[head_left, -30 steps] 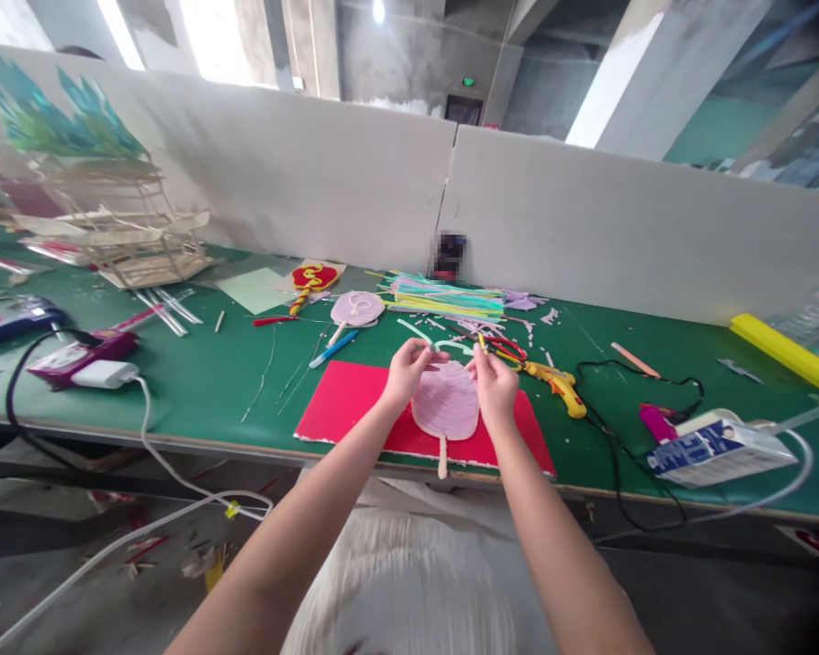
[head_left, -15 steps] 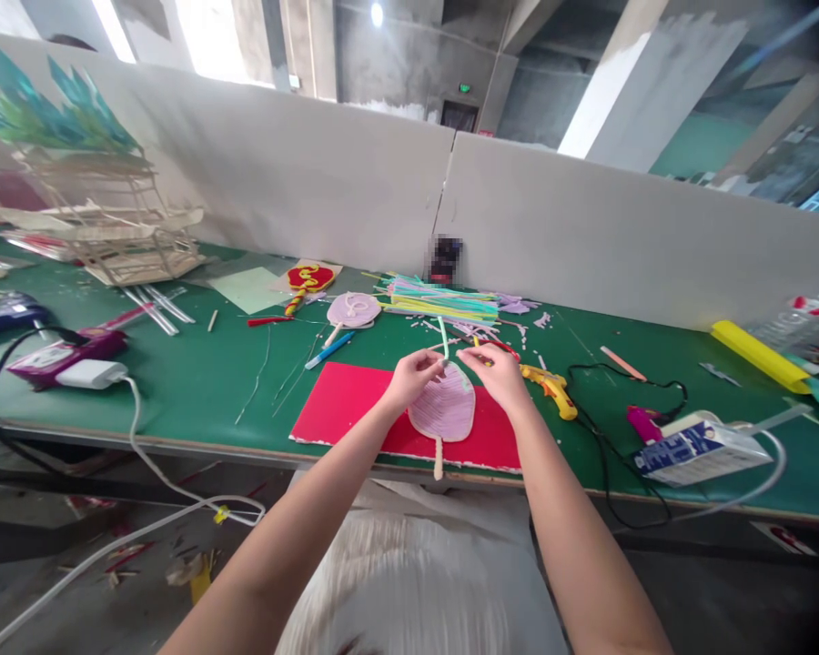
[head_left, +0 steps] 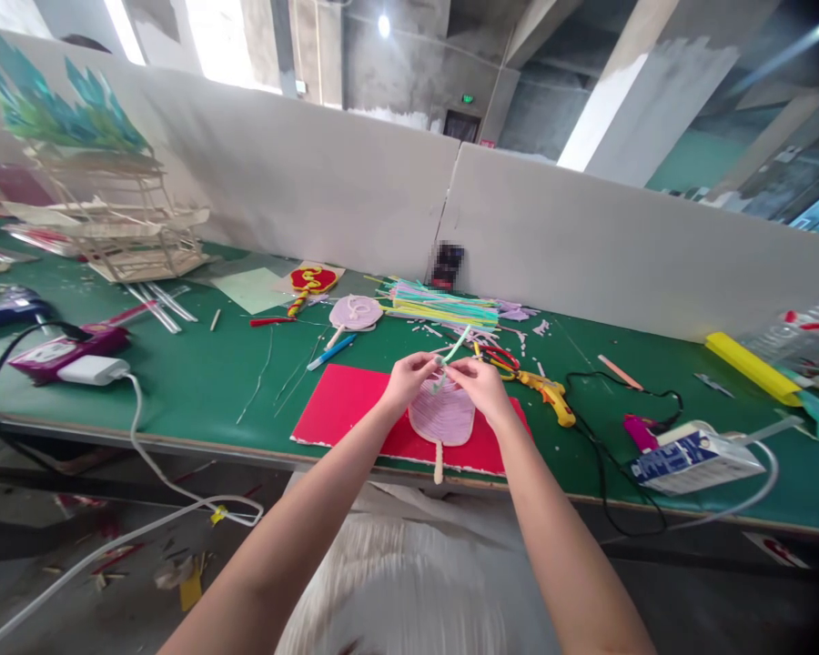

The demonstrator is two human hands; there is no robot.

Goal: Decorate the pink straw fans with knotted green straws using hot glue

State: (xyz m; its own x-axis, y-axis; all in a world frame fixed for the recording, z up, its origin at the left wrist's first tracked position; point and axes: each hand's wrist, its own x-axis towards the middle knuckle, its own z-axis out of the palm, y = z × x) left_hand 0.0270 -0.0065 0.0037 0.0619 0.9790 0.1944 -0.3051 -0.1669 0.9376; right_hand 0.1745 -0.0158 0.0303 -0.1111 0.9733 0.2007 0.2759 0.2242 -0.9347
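Observation:
My left hand (head_left: 410, 375) and my right hand (head_left: 479, 382) are closed in pinches, their fingertips almost meeting. Between them is a thin pale green strip (head_left: 460, 342), one end sticking up and a curled part hanging below the fingers. Whether it is chenille or paper I cannot make out. Beneath lies a fan-shaped lilac piece (head_left: 443, 420) with a pale rim and a short cream handle (head_left: 439, 462) pointing toward me. It rests on a red board (head_left: 345, 400), and my hands cover its upper part.
Behind lie a bundle of pastel strips (head_left: 443, 309), red-handled scissors (head_left: 501, 357) and a yellow glue gun (head_left: 551, 400). A second lilac fan (head_left: 356, 312) and a red-yellow one (head_left: 312, 280) sit left of the bundle. Cables run by a purple power strip (head_left: 68, 353) and a carton (head_left: 700, 459).
My right hand has moved left and down to my left hand. The green strip now leans right, with a curled part below the fingers. The view has shifted slightly.

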